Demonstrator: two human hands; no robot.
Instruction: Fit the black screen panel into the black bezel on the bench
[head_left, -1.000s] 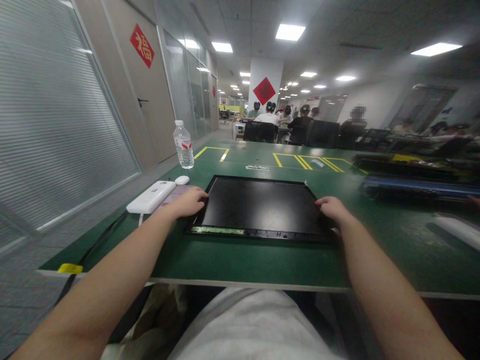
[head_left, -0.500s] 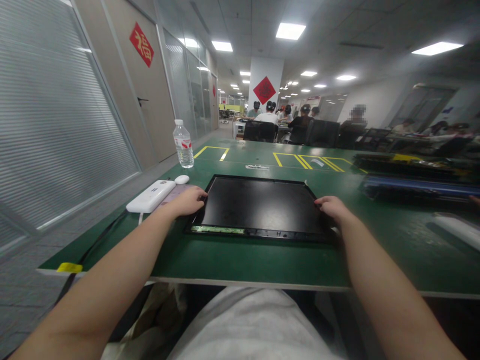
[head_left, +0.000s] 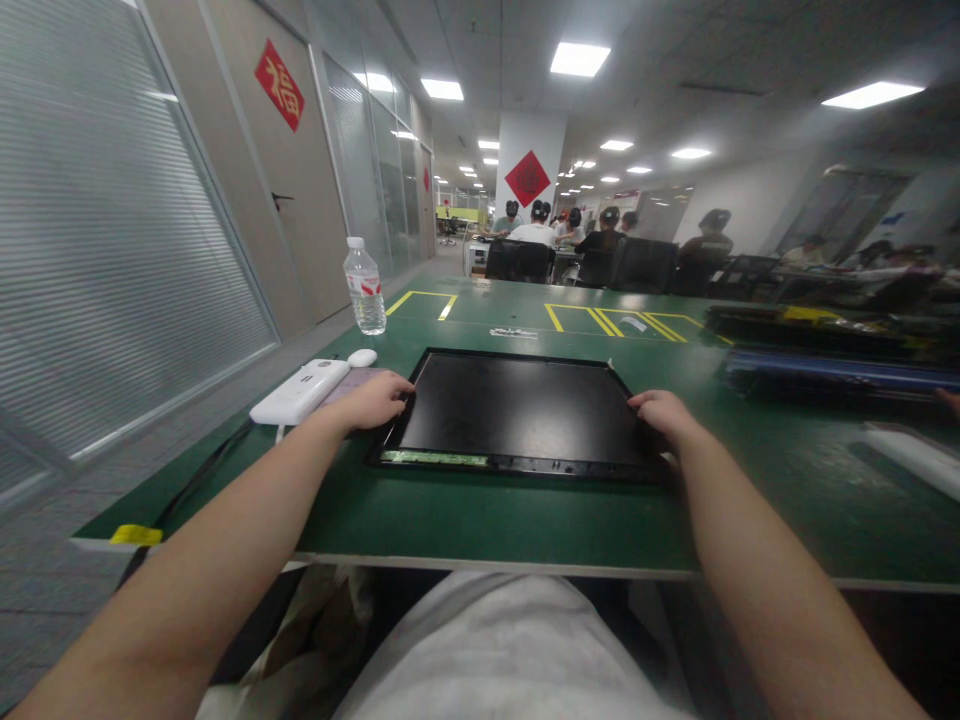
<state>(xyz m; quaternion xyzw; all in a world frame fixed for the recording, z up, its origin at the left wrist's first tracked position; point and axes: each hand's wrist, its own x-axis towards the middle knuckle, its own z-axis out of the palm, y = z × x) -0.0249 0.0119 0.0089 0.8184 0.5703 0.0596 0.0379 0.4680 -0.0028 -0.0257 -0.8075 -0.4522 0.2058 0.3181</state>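
A black display panel (head_left: pixel 517 405) in a thin black frame lies flat on the green table (head_left: pixel 495 525) before me. Along its near edge runs a strip, greenish on the left and dark on the right. My left hand (head_left: pixel 379 400) grips the panel's left side, thumb and fingers closed at the frame. On the opposite side, my right hand (head_left: pixel 664 412) pinches the right edge of the frame; some of its fingers are hidden beneath or behind the hand.
To the left are a white power-bank-like box (head_left: pixel 300 390), a white mouse-shaped item (head_left: pixel 362 358) and a water bottle (head_left: pixel 365 287). Dark and blue long parts (head_left: pixel 832 375) lie at right, near another person's fingertips (head_left: pixel 949 400). Yellow tape marks (head_left: pixel 600 322) the far tabletop. Several people sit beyond.
Both hands keep their places on the panel's sides. The whole view shifts very slightly; the panel shows no clear movement on the table.
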